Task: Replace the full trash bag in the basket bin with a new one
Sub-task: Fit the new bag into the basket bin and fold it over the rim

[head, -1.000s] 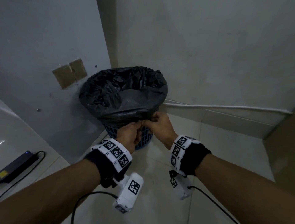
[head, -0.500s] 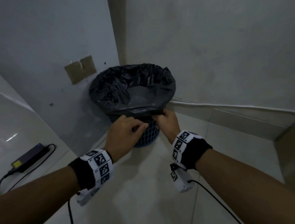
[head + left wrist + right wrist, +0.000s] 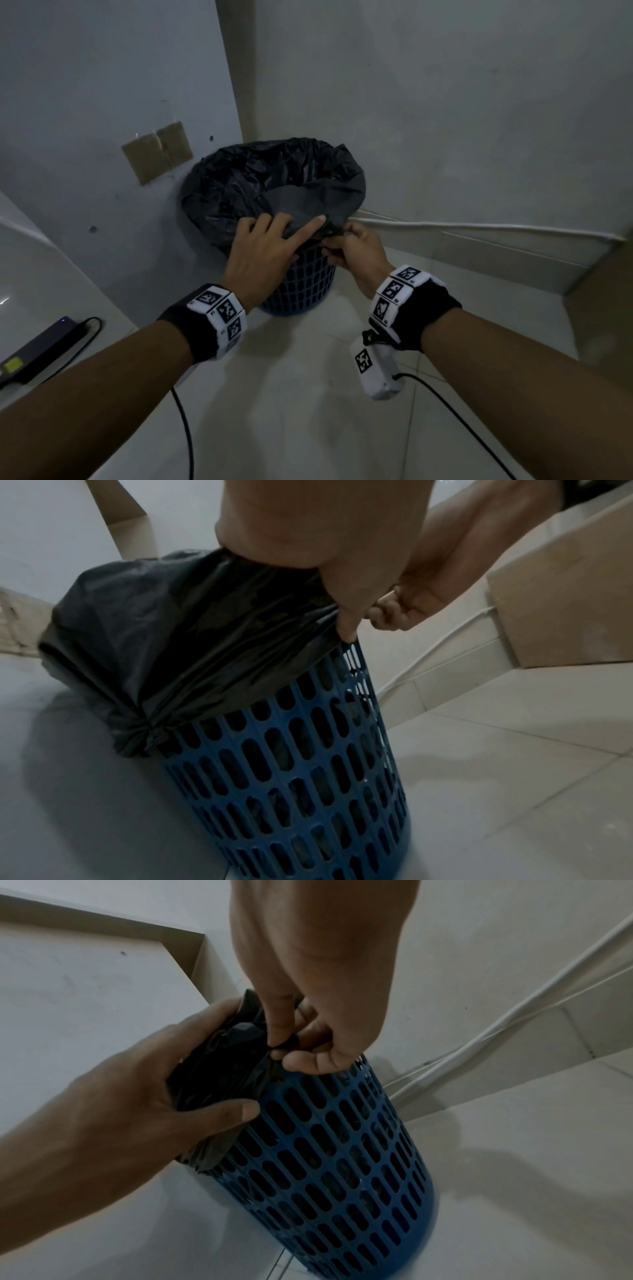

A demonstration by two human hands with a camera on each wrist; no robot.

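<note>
Two hands work at the near rim of a blue basket bin (image 3: 301,284) that stands on the tiled floor (image 3: 308,428) in a corner between two pale walls. A black trash bag (image 3: 239,185) lines the bin, its edge folded down over the rim and draped partway down the slotted side.

On the near rim, the left hand (image 3: 260,250) lies with its fingers (image 3: 313,224) straight and slightly spread over the bag's folded edge; in the right wrist view its thumb sits below, against the plastic on the bin's outer wall, so the rim fold is between thumb and fingers. Just beside it, touching or almost touching, the right hand (image 3: 356,250) has its fingers curled and pinches a small bunch of the bag's plastic at the rim between thumb and forefinger.

Both wrists carry black bands with white marker blocks, and cables trail from them.

At the left, a dark power brick (image 3: 37,346) with a cable lies on a white surface. Brown tape (image 3: 157,152) is stuck on the left wall, and a white pipe (image 3: 479,226) runs along the base of the right wall.
</note>
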